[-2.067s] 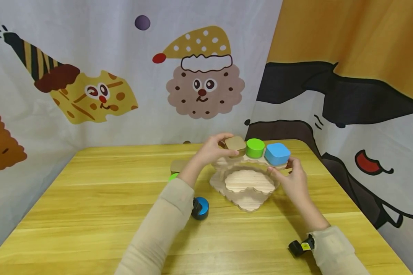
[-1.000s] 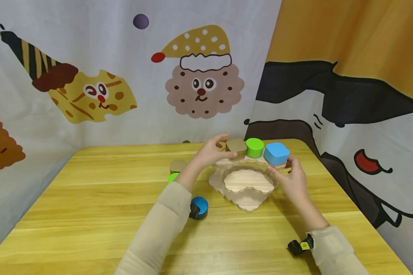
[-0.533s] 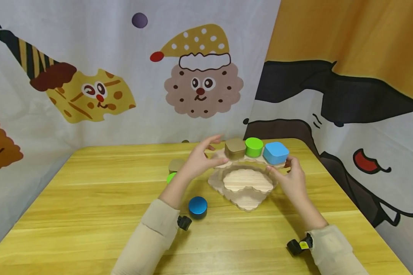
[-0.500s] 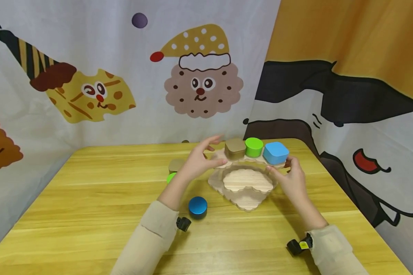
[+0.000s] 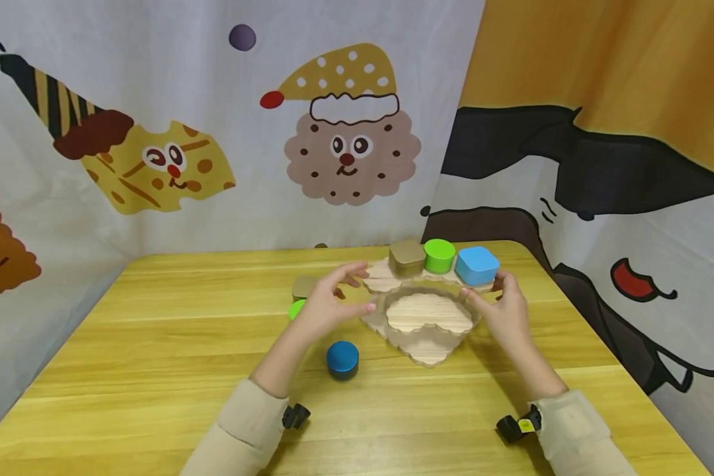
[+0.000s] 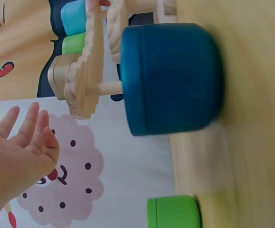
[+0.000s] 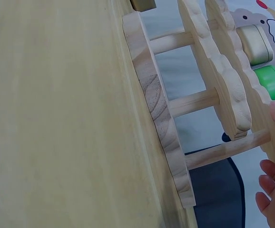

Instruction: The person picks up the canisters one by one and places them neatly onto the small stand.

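Observation:
A tiered wooden stand (image 5: pixel 430 313) with scalloped shelves on round posts stands right of centre. Its top shelf bears, left to right, a brown square tin (image 5: pixel 407 258), a green round tin (image 5: pixel 439 256) and a light blue square tin (image 5: pixel 478 266). With thumb in front and fingers behind, my right hand (image 5: pixel 508 312) grips the shelf's right end; the right wrist view shows the posts (image 7: pixel 194 103) below. My left hand (image 5: pixel 324 305) is off the stand's left side, fingers spread and holding nothing. In the left wrist view its palm (image 6: pixel 18 156) faces the stand, apart from the brown tin.
On the table (image 5: pixel 155 370) left of the stand sits a dark blue round tin (image 5: pixel 342 360). Farther back, a brown tin (image 5: pixel 303 287) and a green tin (image 5: pixel 295 309) are partly hidden by the left hand and arm. A printed curtain (image 5: pixel 184 66) hangs behind the table.
My left hand let go of the brown tin on the top shelf, then drew back left and toward me. My right hand keeps its grip on the shelf end.

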Available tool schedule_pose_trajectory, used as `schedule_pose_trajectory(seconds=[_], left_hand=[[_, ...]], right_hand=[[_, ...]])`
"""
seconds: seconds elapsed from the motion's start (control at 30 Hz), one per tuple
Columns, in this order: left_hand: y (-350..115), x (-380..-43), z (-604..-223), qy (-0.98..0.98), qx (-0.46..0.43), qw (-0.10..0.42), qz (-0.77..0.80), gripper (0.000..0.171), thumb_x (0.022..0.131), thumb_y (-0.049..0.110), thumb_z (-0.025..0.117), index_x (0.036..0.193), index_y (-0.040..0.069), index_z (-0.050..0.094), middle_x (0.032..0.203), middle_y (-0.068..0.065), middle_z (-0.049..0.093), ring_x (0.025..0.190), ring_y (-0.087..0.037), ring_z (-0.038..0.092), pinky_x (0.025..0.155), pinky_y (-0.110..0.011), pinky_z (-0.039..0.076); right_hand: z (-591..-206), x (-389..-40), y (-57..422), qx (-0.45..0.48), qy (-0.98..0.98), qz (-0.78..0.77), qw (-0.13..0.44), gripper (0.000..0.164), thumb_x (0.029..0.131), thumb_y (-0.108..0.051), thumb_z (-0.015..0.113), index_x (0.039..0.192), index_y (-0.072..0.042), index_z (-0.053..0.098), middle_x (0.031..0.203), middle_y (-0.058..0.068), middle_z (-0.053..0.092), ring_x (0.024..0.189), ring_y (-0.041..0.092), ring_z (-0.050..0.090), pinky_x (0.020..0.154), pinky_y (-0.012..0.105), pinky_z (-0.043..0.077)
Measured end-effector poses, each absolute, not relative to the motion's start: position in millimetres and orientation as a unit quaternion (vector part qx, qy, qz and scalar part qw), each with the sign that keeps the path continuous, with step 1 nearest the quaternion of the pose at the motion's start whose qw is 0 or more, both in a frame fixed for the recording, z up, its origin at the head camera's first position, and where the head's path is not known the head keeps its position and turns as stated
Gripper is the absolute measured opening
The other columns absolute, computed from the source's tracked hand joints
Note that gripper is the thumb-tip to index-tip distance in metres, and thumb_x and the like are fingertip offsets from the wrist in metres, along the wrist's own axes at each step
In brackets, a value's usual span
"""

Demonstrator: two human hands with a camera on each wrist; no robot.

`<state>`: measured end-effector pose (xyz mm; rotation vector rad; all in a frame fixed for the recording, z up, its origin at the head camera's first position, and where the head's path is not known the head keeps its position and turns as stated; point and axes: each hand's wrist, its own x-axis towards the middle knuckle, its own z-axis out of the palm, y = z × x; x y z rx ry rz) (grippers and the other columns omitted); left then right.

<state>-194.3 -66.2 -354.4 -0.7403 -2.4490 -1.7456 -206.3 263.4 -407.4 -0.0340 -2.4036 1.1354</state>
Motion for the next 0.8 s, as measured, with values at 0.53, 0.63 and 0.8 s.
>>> schedule_pose_trajectory(seconds=[0.53,0.63,0.8], left_hand=[[-94,-173,-378,-0.793,-0.25,-0.014,-0.556,0.063,0.08,0.016,0.079,0.136,0.017,0.052,0.125,-0.005,0.058,0.11,-0.025,0.051,0.085,-0.048,0.039],[-99,-172,-382,-0.795,-0.251,-0.034,-0.552,0.063,0.08,0.018,0.079,0.137,0.016,0.052,0.125,-0.006,0.057,0.111,-0.024,0.05,0.087,-0.052,0.038],[-107,-169,-393,-0.811,-0.261,-0.067,-0.519,0.063,0.081,0.024,0.078,0.137,0.016,0.051,0.125,-0.002,0.057,0.112,-0.023,0.049,0.087,-0.051,0.038]], right_hand=[[-407,-206,264,-0.011,-0.876,0.419,0.238,0.069,0.081,-0.037,0.077,0.127,0.004,0.045,0.105,0.018,0.053,0.096,0.034,0.048,0.069,0.033,0.034],[-407,-206,264,-0.012,-0.876,0.42,0.236,0.069,0.081,-0.037,0.077,0.127,0.004,0.045,0.105,0.017,0.053,0.096,0.034,0.049,0.068,0.033,0.034],[-407,-206,264,-0.01,-0.876,0.422,0.234,0.069,0.081,-0.037,0.077,0.127,0.003,0.045,0.107,0.017,0.053,0.098,0.034,0.049,0.067,0.033,0.034]])
